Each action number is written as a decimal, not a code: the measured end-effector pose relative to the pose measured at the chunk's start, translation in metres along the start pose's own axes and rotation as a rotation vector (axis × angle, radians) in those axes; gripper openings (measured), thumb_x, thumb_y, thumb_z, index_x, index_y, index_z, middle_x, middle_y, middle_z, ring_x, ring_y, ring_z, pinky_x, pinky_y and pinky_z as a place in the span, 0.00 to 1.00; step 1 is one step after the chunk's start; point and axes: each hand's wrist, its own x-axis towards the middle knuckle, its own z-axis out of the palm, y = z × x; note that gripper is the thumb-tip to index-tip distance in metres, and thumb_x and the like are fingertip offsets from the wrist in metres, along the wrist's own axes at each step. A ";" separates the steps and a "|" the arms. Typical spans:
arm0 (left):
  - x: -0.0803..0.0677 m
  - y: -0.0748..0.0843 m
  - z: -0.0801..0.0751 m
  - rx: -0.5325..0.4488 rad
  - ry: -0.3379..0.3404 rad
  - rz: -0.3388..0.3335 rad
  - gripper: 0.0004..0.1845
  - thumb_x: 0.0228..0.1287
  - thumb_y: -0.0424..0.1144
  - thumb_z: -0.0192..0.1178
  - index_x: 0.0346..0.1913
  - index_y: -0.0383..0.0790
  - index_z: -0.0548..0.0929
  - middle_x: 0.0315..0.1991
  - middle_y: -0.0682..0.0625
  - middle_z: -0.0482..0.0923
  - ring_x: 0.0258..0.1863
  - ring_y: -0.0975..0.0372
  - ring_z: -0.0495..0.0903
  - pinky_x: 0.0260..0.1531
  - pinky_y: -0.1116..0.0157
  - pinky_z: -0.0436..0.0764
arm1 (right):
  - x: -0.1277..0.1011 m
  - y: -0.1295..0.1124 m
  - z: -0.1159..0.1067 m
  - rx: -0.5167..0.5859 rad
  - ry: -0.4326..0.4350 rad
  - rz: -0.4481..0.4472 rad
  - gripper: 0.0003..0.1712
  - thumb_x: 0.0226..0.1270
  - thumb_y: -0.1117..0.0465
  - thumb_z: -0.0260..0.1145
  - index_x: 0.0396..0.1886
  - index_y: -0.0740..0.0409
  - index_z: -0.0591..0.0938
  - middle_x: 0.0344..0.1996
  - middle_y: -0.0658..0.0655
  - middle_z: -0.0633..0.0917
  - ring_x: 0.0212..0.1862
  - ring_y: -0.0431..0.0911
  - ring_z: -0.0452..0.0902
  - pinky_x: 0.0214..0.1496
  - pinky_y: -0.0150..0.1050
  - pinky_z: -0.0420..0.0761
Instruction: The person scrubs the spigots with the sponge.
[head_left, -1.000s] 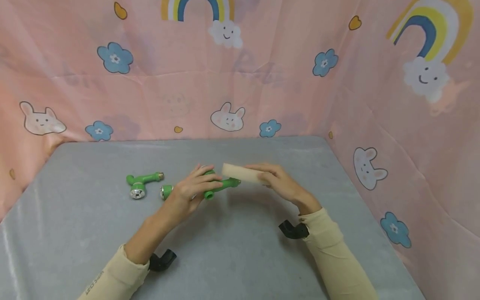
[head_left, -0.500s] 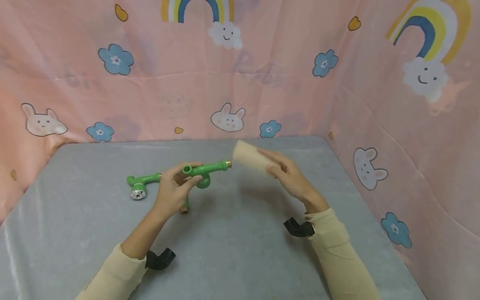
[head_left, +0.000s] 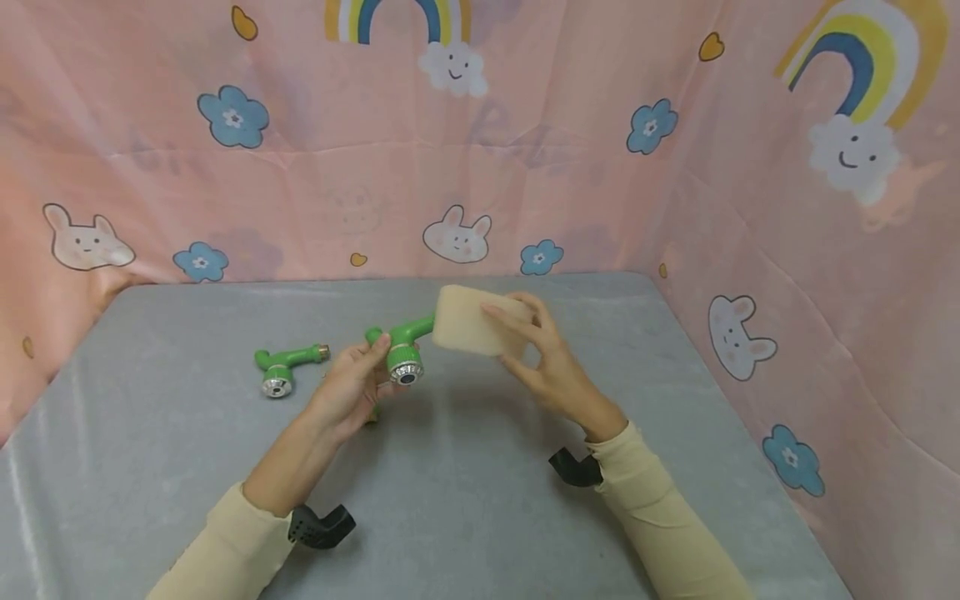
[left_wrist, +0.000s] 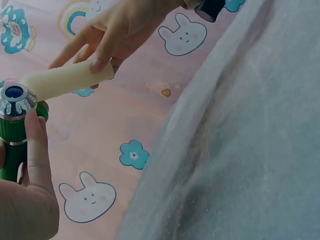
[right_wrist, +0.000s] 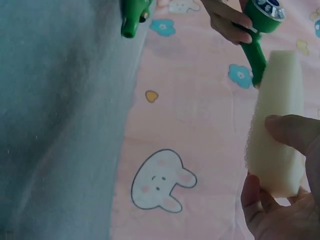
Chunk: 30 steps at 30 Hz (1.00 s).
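My left hand [head_left: 347, 393] grips a green faucet [head_left: 403, 353] above the table, its silver, ribbed handle end turned toward me. In my right hand [head_left: 558, 371] is a cream sponge block [head_left: 471, 322], pinched between thumb and fingers. The sponge overlaps the faucet's outlet end in the head view and hides its brass tip. From the right wrist, the sponge [right_wrist: 276, 110] appears edge-on with the thumb across it, right beside the green pipe. The left wrist view shows the faucet's silver cap [left_wrist: 17, 101] near the sponge's end.
A second green faucet [head_left: 279, 372] lies on the grey table [head_left: 465, 517] to the left. Another one lies mostly hidden behind my left hand, its brass end [head_left: 372, 417] showing below. Pink patterned cloth [head_left: 315, 183] hangs behind the table and along its right side.
The faucet has been turned in my left hand, so its silver handle faces me. The sponge has moved left to the faucet and now shows its broad face.
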 end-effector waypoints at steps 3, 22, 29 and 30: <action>0.002 -0.001 -0.001 0.002 0.004 -0.034 0.15 0.80 0.50 0.47 0.50 0.44 0.79 0.37 0.60 0.88 0.36 0.70 0.85 0.40 0.71 0.85 | 0.000 0.005 -0.006 -0.030 0.016 0.043 0.35 0.65 0.76 0.67 0.71 0.57 0.74 0.72 0.67 0.60 0.70 0.60 0.61 0.65 0.60 0.74; 0.014 -0.038 -0.006 0.413 0.006 -0.070 0.22 0.79 0.38 0.53 0.66 0.25 0.71 0.54 0.38 0.83 0.43 0.65 0.85 0.41 0.61 0.90 | 0.002 0.017 -0.016 -0.038 0.028 0.157 0.34 0.68 0.71 0.67 0.73 0.56 0.73 0.73 0.68 0.59 0.63 0.58 0.65 0.51 0.40 0.70; 0.016 -0.045 -0.004 0.443 -0.031 -0.042 0.21 0.78 0.33 0.52 0.65 0.22 0.70 0.60 0.27 0.78 0.44 0.62 0.85 0.37 0.60 0.90 | 0.002 0.018 -0.013 -0.055 0.007 0.157 0.33 0.68 0.71 0.67 0.72 0.56 0.73 0.73 0.65 0.61 0.64 0.57 0.64 0.51 0.39 0.69; 0.016 -0.045 -0.004 0.441 -0.031 -0.045 0.21 0.78 0.33 0.52 0.66 0.23 0.69 0.61 0.27 0.77 0.45 0.61 0.86 0.37 0.60 0.90 | 0.002 0.018 -0.013 -0.056 0.005 0.157 0.33 0.68 0.71 0.67 0.72 0.56 0.73 0.73 0.65 0.61 0.64 0.57 0.64 0.51 0.39 0.69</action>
